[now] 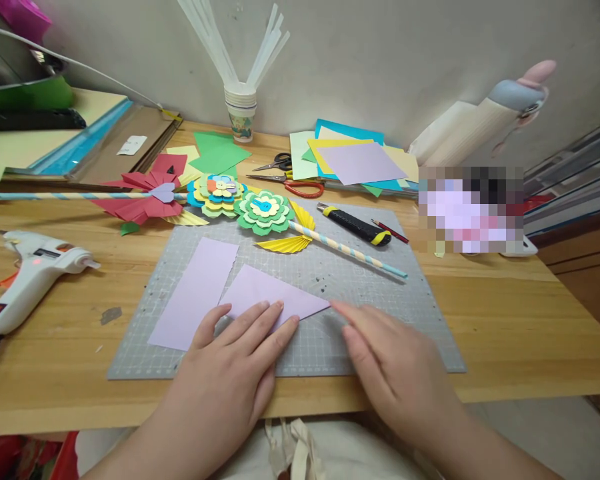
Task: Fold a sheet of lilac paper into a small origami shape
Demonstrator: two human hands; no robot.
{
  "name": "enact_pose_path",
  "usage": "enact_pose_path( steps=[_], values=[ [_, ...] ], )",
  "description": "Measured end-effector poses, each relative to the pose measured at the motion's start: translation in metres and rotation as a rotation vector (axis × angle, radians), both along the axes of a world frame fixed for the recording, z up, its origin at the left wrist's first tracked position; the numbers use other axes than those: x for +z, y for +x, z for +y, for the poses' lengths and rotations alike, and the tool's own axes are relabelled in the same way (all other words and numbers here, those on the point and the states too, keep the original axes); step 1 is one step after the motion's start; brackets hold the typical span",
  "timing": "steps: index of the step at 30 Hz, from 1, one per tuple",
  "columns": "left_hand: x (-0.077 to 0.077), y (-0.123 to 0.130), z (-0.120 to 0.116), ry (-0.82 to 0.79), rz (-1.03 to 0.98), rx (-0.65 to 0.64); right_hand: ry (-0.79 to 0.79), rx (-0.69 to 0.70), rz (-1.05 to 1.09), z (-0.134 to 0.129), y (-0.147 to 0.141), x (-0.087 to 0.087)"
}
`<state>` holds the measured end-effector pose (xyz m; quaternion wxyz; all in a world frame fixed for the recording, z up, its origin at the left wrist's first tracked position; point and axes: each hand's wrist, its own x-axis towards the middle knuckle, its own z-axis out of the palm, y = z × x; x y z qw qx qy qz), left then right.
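Observation:
A purple sheet of paper (pixel 265 290), folded into a triangle, lies on the grey cutting mat (pixel 380 333). My left hand (pixel 240 353) rests flat on it with the fingers spread. At the triangle's right tip, the index finger of my right hand (pixel 395 360) touches the paper; its thumb is apart below. A purple paper strip (pixel 195 293) lies to the left, beside the triangle. Behind are a green paper flower (pixel 265 217) on a striped stick (pixel 350 250), and a black and yellow utility knife (pixel 355 225).
A white hot glue gun (pixel 35 270) lies at the left. Farther back are red-handled scissors (pixel 304 189), black scissors (pixel 283 161), coloured paper sheets (pixel 363 163), a red paper flower (pixel 145 213) and a paper cup (pixel 241 117) holding glue sticks. A pencil (pixel 390 231) lies right of the knife.

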<state>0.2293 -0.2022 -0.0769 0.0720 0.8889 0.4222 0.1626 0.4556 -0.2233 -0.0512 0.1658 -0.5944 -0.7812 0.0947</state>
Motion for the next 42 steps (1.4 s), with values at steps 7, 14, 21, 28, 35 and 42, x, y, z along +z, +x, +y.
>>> enact_pose_path(
  steps=[7, 14, 21, 28, 35, 42],
  values=[
    [-0.002, 0.009, -0.004, 0.082, 0.016, 0.041, -0.070, 0.140, -0.058, 0.000, -0.016, -0.014],
    [0.002, -0.012, -0.011, 0.220, 0.037, 0.113, -0.051, 0.114, -0.103, 0.003, -0.002, -0.012],
    [0.009, -0.017, -0.007, 0.175, 0.001, 0.080, -0.036, 0.118, -0.008, 0.016, 0.007, -0.012],
    [0.012, -0.004, 0.011, 0.005, -0.043, 0.090, 0.074, 0.469, -0.131, 0.047, -0.011, -0.009],
    [0.016, 0.005, 0.019, 0.114, 0.050, 0.084, 0.207, 0.704, -0.291, 0.075, -0.013, -0.013],
    [0.014, 0.011, 0.022, 0.260, 0.137, 0.014, 0.151, 0.726, -0.230, 0.081, -0.007, -0.006]
  ],
)
